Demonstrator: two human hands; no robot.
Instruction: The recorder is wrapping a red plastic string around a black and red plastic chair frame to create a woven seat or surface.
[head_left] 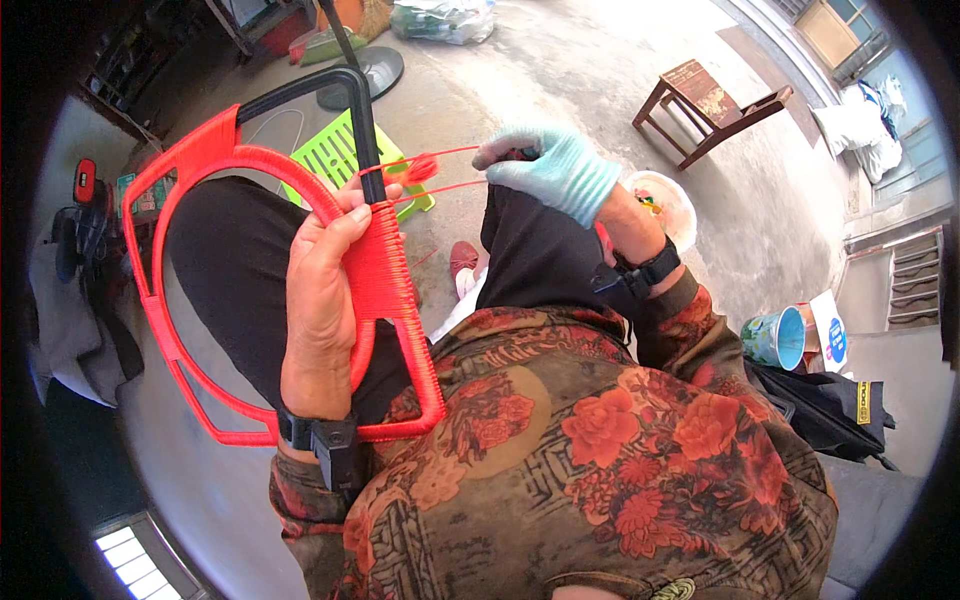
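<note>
My bare left hand (322,275) is closed around the side bar of a metal frame (385,270), which rests over my left thigh. Most of this frame, including its inner ring, is wound tightly with red cord; its far end is bare black tube (300,84). In a light blue knit glove, my right hand (560,172) pinches red cord (445,188) to the right of the frame. Two strands run taut from the bar to the glove. A small red bundle of cord (421,168) sits by the bar, next to my left fingers.
A green slatted plastic stool (330,150) stands beyond the frame, near a round black base (375,75). To the right are a white bucket (675,200) and a wooden stool (700,105). A blue bin (775,338) and a black bag (830,405) lie at far right.
</note>
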